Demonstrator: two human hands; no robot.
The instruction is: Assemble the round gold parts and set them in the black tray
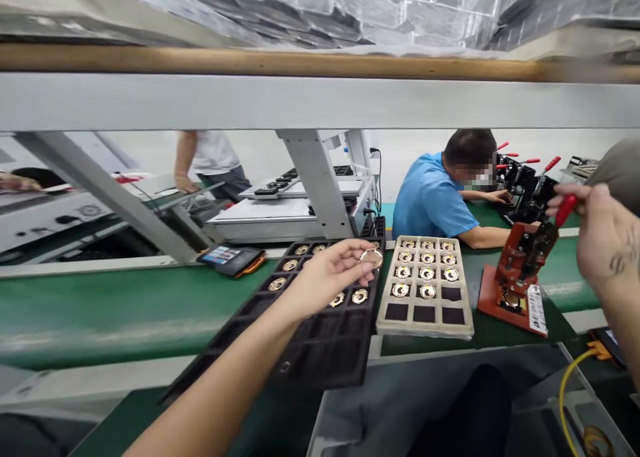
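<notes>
My left hand (pixel 345 264) pinches a round, gold-rimmed watch part (pixel 371 258) between thumb and fingers, above a black compartment tray (pixel 345 357). Similar gold-coloured round parts (pixel 359 296) sit in several of that tray's pockets. Just right of it lies a beige tray (pixel 383 327), its upper rows filled with round watch parts (pixel 427 273) and its front row showing bare dark pads. At the right, my right hand (pixel 600 230) is closed at the red lever handle (pixel 565 210) of a small red hand press (pixel 515 264). A round part (pixel 511 300) rests in the press's base.
A handheld device (pixel 233 260) with a screen lies on the green belt (pixel 125 310) at left. Across the bench, a person in blue (pixel 430 197) works beside more presses. A shelf beam (pixel 320 100) crosses overhead. A yellow cable (pixel 565 390) hangs at lower right.
</notes>
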